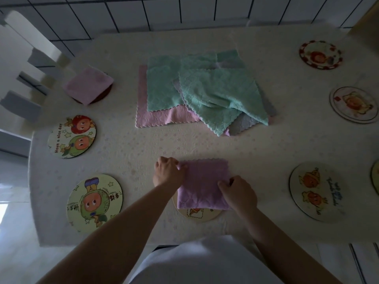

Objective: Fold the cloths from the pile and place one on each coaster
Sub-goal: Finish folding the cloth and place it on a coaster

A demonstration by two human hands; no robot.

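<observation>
1. A folded purple cloth (pixel 202 184) lay on the counter (pixel 127 148), partly covering a coaster (pixel 196 215).
2. The left hand (pixel 169 173) pinched its far-left corner.
3. The right hand (pixel 239 192) gripped its right edge.
4. The cloth pile (pixel 196 91) sat beyond, apart.

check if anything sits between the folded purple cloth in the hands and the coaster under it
Nothing visible does. The folded purple cloth already lies partly over the near coaster, with the left hand and right hand at its edges. Only the coaster's near rim shows.
</observation>
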